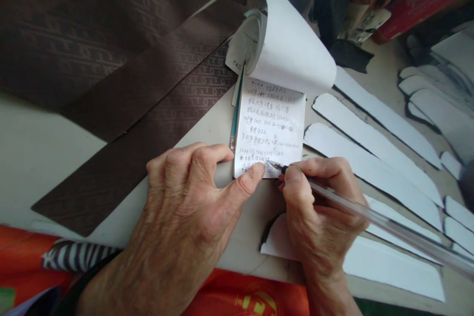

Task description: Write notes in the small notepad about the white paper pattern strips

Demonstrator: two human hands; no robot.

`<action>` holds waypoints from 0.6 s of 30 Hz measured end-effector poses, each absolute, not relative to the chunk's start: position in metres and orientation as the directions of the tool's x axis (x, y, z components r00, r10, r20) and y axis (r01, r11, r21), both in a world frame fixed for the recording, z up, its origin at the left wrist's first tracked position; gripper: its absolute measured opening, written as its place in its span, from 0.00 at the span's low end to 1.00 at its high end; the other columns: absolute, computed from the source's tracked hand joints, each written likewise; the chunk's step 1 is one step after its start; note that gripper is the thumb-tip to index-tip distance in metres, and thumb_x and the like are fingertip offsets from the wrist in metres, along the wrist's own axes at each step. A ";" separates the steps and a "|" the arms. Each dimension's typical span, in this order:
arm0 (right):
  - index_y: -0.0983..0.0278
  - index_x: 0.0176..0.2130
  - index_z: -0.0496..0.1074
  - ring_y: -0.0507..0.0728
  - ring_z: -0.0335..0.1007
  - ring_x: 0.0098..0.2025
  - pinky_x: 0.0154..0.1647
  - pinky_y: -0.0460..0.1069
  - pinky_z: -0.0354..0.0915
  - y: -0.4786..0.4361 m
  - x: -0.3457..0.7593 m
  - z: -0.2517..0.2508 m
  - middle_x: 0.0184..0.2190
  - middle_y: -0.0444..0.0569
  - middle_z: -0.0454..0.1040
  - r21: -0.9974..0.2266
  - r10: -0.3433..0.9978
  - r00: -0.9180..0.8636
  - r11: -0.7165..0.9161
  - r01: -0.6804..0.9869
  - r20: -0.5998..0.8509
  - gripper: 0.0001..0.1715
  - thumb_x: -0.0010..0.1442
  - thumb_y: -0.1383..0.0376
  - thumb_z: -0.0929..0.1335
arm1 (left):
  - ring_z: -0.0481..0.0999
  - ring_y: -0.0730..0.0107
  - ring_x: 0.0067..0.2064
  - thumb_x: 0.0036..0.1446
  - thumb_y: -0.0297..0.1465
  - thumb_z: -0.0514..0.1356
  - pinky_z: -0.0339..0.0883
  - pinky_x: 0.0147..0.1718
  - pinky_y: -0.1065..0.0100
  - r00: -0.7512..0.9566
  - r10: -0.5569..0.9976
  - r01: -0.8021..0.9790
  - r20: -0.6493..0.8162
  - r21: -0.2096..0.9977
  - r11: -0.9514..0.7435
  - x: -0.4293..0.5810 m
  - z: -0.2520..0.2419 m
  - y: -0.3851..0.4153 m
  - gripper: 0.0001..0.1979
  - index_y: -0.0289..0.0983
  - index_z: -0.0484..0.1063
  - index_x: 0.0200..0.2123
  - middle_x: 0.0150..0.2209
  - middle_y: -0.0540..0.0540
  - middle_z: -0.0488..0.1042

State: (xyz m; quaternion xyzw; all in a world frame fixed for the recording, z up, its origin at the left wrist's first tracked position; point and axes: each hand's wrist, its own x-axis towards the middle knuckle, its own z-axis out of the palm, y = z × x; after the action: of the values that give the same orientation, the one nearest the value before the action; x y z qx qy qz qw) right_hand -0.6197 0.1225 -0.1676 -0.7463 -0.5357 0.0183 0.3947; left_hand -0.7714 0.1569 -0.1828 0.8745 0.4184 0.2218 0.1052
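Note:
A small notepad [272, 121] lies on the table, its page covered in handwritten lines and numbers. Its upper sheets [289, 39] are folded back and curl upward. My right hand [320, 207] grips a clear-barrelled pen [344, 202], the tip touching the page near its lower edge. My left hand [188, 197] rests at the pad's lower left, thumb pressing on the bottom of the page and fingers apart, bent beside the left edge. The lowest written line is partly hidden by the thumb.
Dark brown patterned sheets [148, 74] spread over the left. Several long white dark-edged pieces [374, 168] lie in rows at right. A red box [425, 2] and blurred dark items are at the back right. Orange-red cloth [255, 294] shows along the near edge.

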 end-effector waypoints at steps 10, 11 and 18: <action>0.60 0.28 0.65 0.46 0.65 0.20 0.20 0.42 0.61 0.123 -0.619 -0.169 0.20 0.35 0.65 -0.631 0.804 0.454 -0.130 0.764 0.383 0.07 0.54 0.70 0.68 | 0.67 0.51 0.45 0.60 0.28 0.58 0.60 0.41 0.51 0.546 0.791 0.695 0.276 0.378 -0.611 -0.773 -0.183 0.155 0.19 0.51 0.69 0.53 0.47 0.41 0.67; 0.60 0.28 0.65 0.46 0.65 0.20 0.20 0.42 0.61 0.123 -0.619 -0.169 0.20 0.35 0.65 -0.627 0.806 0.451 -0.132 0.768 0.383 0.07 0.54 0.70 0.68 | 0.67 0.51 0.45 0.60 0.28 0.58 0.60 0.41 0.51 0.553 0.784 0.692 0.282 0.369 -0.621 -0.773 -0.183 0.155 0.19 0.51 0.69 0.54 0.47 0.41 0.67; 0.60 0.28 0.65 0.46 0.64 0.19 0.19 0.42 0.60 0.121 -0.620 -0.168 0.20 0.35 0.65 -0.653 0.809 0.464 -0.136 0.745 0.360 0.07 0.54 0.69 0.68 | 0.67 0.52 0.45 0.61 0.28 0.58 0.61 0.42 0.52 0.547 0.789 0.695 0.279 0.375 -0.614 -0.773 -0.181 0.157 0.19 0.51 0.69 0.54 0.47 0.41 0.67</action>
State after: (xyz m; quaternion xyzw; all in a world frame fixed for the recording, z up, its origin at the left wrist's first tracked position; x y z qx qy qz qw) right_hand -0.6203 0.1211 -0.1679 -0.7527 -0.5162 0.0399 0.4068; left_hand -0.7728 0.1573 -0.1809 0.8725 0.4252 0.2139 0.1105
